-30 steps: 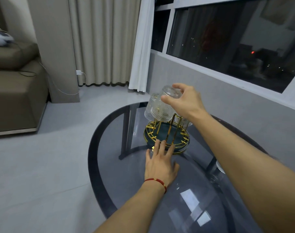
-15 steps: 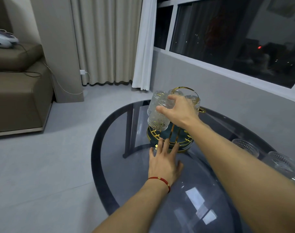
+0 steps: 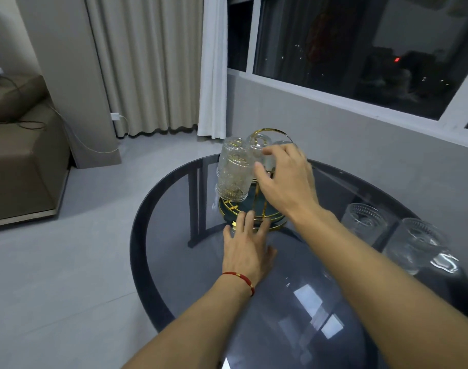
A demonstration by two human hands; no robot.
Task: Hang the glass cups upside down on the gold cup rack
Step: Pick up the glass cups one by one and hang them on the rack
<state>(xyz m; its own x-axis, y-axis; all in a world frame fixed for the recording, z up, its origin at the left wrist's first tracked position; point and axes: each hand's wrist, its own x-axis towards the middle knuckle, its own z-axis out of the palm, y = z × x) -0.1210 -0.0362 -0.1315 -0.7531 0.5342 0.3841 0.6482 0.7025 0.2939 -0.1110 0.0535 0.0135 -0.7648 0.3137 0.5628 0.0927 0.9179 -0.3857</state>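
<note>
Rack: gold wire cup rack [image 3: 250, 209], on table.
Cup: textured clear glass [image 3: 233, 173], inverted, upright axis, rack's left.
Right hand [image 3: 286, 179]: nearer, fingers loosely spread, just right of cup; contact unclear.
Left hand [image 3: 247, 247]: flat, bracing rack's base.

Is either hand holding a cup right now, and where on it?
Neither. The right hand is open beside the hung cup, apparently just off it; the left hand rests flat by the rack's base.

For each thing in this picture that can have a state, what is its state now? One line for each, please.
Front glass cup: upside down, hung on the rack, no hand on it.
Gold cup rack: upright on the table, other cups behind partly hidden.
Two glass cups on the table: standing, not yet hung.
Left hand: open, flat, fingertips at the rack base.
Right hand: open, beside the front cup, grip empty.
Curtain: drawn.
</note>
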